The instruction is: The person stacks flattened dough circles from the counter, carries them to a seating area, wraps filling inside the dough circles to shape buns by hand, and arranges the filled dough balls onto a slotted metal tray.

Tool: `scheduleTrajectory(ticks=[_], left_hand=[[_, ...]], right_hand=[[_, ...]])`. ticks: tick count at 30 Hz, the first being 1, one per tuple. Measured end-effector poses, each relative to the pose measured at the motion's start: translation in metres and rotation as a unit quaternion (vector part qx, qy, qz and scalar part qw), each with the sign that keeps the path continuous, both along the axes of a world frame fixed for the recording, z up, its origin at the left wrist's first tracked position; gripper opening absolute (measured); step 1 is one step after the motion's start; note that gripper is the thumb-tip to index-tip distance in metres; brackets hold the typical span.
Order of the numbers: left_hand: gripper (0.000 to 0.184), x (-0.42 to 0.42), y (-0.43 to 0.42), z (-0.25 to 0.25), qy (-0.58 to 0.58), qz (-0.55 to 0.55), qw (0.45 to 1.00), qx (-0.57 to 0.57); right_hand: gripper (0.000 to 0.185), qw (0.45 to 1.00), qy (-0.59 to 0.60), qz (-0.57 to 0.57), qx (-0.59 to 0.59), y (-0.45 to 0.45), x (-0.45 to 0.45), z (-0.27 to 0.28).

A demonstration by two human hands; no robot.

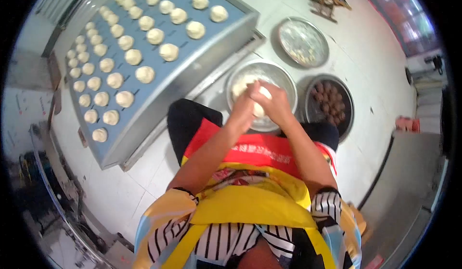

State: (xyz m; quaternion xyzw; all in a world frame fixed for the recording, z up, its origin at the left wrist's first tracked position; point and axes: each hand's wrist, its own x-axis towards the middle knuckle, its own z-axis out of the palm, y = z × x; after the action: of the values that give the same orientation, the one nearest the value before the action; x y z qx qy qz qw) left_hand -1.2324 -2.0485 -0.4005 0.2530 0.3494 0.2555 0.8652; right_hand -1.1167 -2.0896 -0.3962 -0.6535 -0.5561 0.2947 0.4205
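Both my hands meet over a metal bowl (289,88) that has pale dough (239,87) in it. My left hand (244,106) and my right hand (275,106) are wrapped round a piece of white dough (260,109), which shows between them. The fingers of both are closed and partly overlap at the top. Close by on the right is a dark bowl (350,106) of round brown balls (329,100). Behind the metal bowl lies a round pan (303,42) with white powder and small pale bits.
A large metal-edged tray (192,78) on the left carries rows of round white dough pieces (145,75). A small wooden stool (327,1) stands at the back. Beside me on the right is a grey cabinet (409,172).
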Motion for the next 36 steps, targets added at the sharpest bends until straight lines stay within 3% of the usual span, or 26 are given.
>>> scheduleTrajectory(ticks=[2, 4, 6, 7, 10, 11, 14, 15, 18, 19, 20, 21, 22, 23, 24, 26, 27, 28, 30, 31, 34, 35, 36], left_hand=[[0.056, -0.009, 0.008, -0.011, -0.042, -0.09, 0.995, 0.029], [0.057, -0.011, 0.019, 0.001, -0.014, -0.151, 0.988, 0.032], [0.057, 0.003, 0.005, -0.015, -0.003, -0.027, 0.999, 0.042], [0.057, 0.007, 0.004, -0.018, 0.0, 0.035, 0.998, 0.049], [0.05, -0.006, 0.008, -0.02, -0.096, -0.014, 0.995, 0.021], [0.049, -0.016, 0.016, -0.02, -0.099, -0.101, 0.99, -0.003], [0.048, -0.004, 0.012, -0.041, -0.055, 0.005, 0.993, 0.102], [0.047, 0.0, 0.008, -0.039, -0.039, 0.057, 0.996, 0.056], [0.045, -0.01, 0.015, -0.047, 0.007, 0.006, 0.999, 0.034], [0.044, -0.025, 0.022, -0.038, -0.126, -0.074, 0.989, -0.037], [0.042, -0.027, 0.029, -0.026, -0.066, -0.118, 0.99, -0.041], [0.043, -0.023, 0.026, -0.016, -0.023, -0.102, 0.994, 0.01], [0.044, -0.019, 0.016, -0.014, -0.038, -0.018, 0.999, 0.032], [0.045, -0.016, 0.01, -0.009, -0.041, 0.011, 0.999, 0.013], [0.046, -0.014, 0.009, -0.004, -0.044, 0.043, 0.998, -0.001], [0.048, -0.025, 0.02, -0.015, -0.092, -0.052, 0.994, -0.01], [0.048, -0.029, 0.022, -0.017, -0.115, -0.097, 0.988, -0.015], [0.05, -0.026, 0.02, -0.019, -0.093, -0.079, 0.993, -0.004], [0.052, -0.02, 0.014, -0.018, -0.049, -0.041, 0.998, 0.02], [0.053, -0.016, 0.012, -0.017, -0.026, -0.022, 0.999, 0.034], [0.05, -0.011, 0.003, -0.015, -0.079, 0.053, 0.995, 0.029], [0.048, -0.02, 0.011, -0.016, -0.081, -0.028, 0.996, 0.008], [0.048, -0.02, 0.011, -0.013, -0.063, -0.031, 0.997, 0.01]], right_hand=[[0.035, 0.991, 0.133, 0.023, 0.012, -0.002, -0.008, 0.025], [0.038, 0.984, 0.151, 0.052, -0.076, -0.003, 0.0, 0.027], [0.046, 0.992, 0.115, 0.012, -0.052, 0.002, 0.0, 0.007], [0.047, 0.999, 0.035, -0.025, -0.032, 0.005, -0.002, 0.001], [0.04, 0.992, 0.119, 0.032, 0.013, 0.006, -0.007, 0.012], [0.04, 0.992, 0.102, 0.065, 0.033, 0.007, -0.005, 0.008], [0.045, 0.99, 0.096, 0.081, -0.065, 0.012, 0.001, 0.0], [0.044, 0.992, 0.082, 0.076, -0.05, 0.016, 0.001, 0.001], [0.04, 0.992, 0.09, 0.073, -0.042, 0.013, -0.009, 0.005], [0.039, 0.987, 0.119, 0.09, -0.058, 0.01, -0.01, 0.015], [0.039, 0.988, 0.106, 0.091, -0.066, 0.011, -0.009, 0.017], [0.04, 0.989, 0.093, 0.091, -0.074, 0.012, -0.008, 0.018], [0.042, 0.993, 0.037, 0.081, -0.073, 0.015, -0.008, 0.016], [0.045, 0.999, -0.019, 0.032, -0.038, 0.015, -0.011, 0.004], [0.043, 0.999, 0.001, 0.047, 0.002, 0.018, -0.01, 0.005], [0.039, 0.993, 0.046, 0.076, 0.075, 0.017, -0.012, 0.009], [0.038, 0.991, 0.106, 0.086, -0.01, 0.013, -0.011, 0.019], [0.038, 0.979, 0.159, 0.085, -0.096, 0.009, -0.011, 0.03], [0.039, 0.979, 0.146, 0.067, -0.129, 0.012, -0.009, 0.026], [0.041, 0.999, -0.007, 0.047, -0.019, 0.016, -0.01, 0.012], [0.04, 0.994, 0.034, 0.072, 0.071, 0.016, -0.009, 0.015], [0.04, 0.994, 0.079, 0.079, 0.002, 0.012, -0.008, 0.019], [0.039, 0.987, 0.122, 0.086, -0.065, 0.01, -0.005, 0.023]])
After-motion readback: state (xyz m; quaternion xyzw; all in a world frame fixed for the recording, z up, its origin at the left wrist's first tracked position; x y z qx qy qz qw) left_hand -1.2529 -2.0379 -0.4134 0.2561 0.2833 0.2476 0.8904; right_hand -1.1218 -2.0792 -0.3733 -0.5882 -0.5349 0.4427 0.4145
